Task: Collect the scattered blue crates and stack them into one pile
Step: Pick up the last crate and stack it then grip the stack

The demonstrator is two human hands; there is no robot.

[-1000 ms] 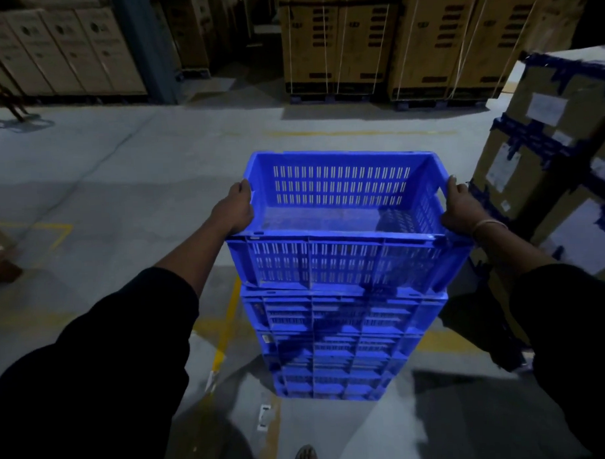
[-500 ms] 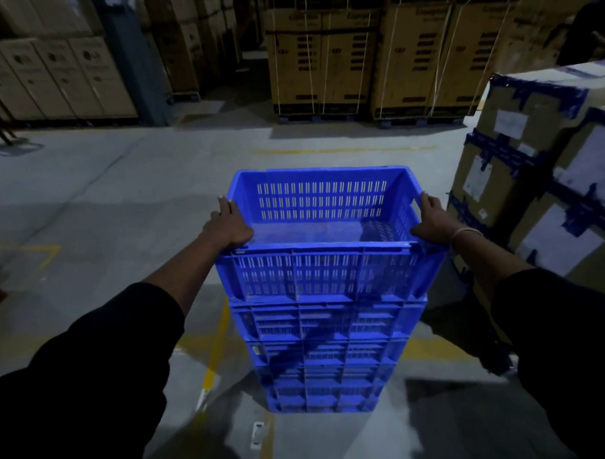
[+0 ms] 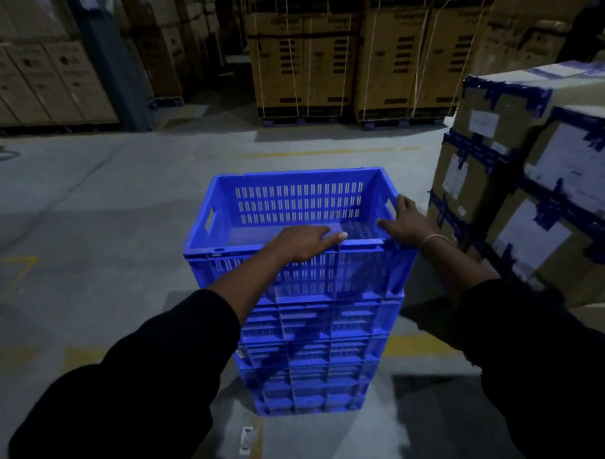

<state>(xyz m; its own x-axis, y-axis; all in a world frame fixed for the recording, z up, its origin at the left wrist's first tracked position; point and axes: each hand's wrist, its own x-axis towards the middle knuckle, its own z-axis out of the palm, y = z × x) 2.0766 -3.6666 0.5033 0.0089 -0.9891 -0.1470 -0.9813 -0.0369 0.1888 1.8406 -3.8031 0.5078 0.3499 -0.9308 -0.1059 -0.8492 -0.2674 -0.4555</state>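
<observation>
A pile [image 3: 312, 352] of blue crates stands on a warehouse floor [image 3: 87, 209], just beside taped boxes [image 3: 533, 200]. The left hand [image 3: 305, 244] lies flat, fingers straight, on the top crate's [image 3: 293, 212] near rim. The right hand [image 3: 405, 222] rests spread over its right corner. A crooked seating could probably topple the pile. About four crates are visible; the exact count is unclear.
</observation>
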